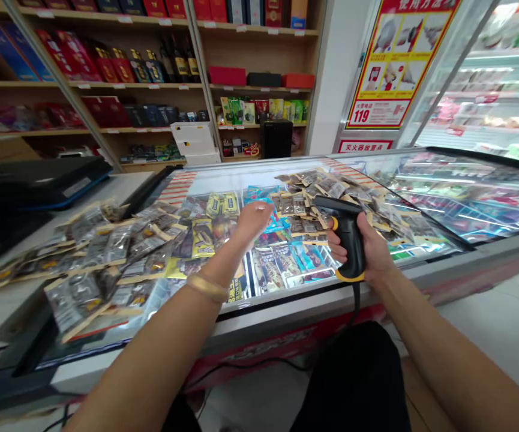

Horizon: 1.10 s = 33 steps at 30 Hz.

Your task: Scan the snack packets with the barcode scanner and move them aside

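My right hand [367,246] is wrapped round the handle of a black and yellow barcode scanner [349,240], its head pointing left over the glass. My left hand [254,221], with a gold bangle [207,287] on the wrist, hovers above the freezer with fingers curled; whatever they may hold is hidden. Beyond it and to its right, a pile of clear snack packets with tan edges [297,206] lies on the glass freezer top [223,180]. Another heap of similar packets [119,243] spreads at the left, partly over the adjoining counter.
Beneath the glass are colourful ice cream wrappers [203,237]. The scanner's cable [356,300] hangs down in front. A dark machine [38,186] stands on the left counter [128,186]. Behind are shelves of boxes and bottles [151,66], and a lit display fridge [493,90] at right.
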{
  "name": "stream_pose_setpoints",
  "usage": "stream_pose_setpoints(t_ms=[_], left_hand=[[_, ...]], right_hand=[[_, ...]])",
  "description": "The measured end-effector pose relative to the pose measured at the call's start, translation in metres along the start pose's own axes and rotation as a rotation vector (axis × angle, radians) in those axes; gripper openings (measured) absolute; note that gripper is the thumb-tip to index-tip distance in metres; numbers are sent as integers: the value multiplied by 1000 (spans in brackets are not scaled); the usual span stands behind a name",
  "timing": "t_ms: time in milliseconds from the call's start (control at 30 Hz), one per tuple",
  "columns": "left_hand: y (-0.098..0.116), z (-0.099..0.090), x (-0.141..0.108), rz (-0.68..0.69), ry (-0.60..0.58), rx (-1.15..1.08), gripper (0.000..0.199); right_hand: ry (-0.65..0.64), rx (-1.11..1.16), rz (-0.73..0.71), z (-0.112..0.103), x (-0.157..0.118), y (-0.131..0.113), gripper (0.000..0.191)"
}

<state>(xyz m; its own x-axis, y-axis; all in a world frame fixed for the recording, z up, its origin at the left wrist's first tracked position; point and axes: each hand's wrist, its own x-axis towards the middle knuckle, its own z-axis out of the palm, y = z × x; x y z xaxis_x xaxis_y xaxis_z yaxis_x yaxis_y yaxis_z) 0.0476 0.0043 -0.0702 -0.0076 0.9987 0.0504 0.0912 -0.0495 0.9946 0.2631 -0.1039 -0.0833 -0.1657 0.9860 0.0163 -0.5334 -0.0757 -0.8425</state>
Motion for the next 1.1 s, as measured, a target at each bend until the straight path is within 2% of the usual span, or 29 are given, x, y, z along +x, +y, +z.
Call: stream_pose_setpoints(t_ms=[100,200,333,467,633,733,833,1100], left_hand=[[-9,25,8,-127,-29,-48,17],[-15,37,14,-162,-20,-98,21],[-13,37,15,-237,19,-132,20],[-5,25,9,-289,-8,-244,19],[-6,11,4,-186,-12,-315,12],[-9,12,3,-41,46,-303,15],[-10,17,1,61,45,-277,20],[-7,26,-6,132,7,-211,26]], right_hand=[[5,12,-24,-11,-6,1,47],[-17,30,-21,-13,-8,4,49],[-29,42,3,-12,-10,7,51],[-35,8,3,-14,-10,8,51],[-33,-38,9,-14,-10,8,50],[-26,-45,14,-13,-10,9,50],[-23,-49,25,-12,-10,9,54],[-19,-45,40,-12,-8,10,53]])
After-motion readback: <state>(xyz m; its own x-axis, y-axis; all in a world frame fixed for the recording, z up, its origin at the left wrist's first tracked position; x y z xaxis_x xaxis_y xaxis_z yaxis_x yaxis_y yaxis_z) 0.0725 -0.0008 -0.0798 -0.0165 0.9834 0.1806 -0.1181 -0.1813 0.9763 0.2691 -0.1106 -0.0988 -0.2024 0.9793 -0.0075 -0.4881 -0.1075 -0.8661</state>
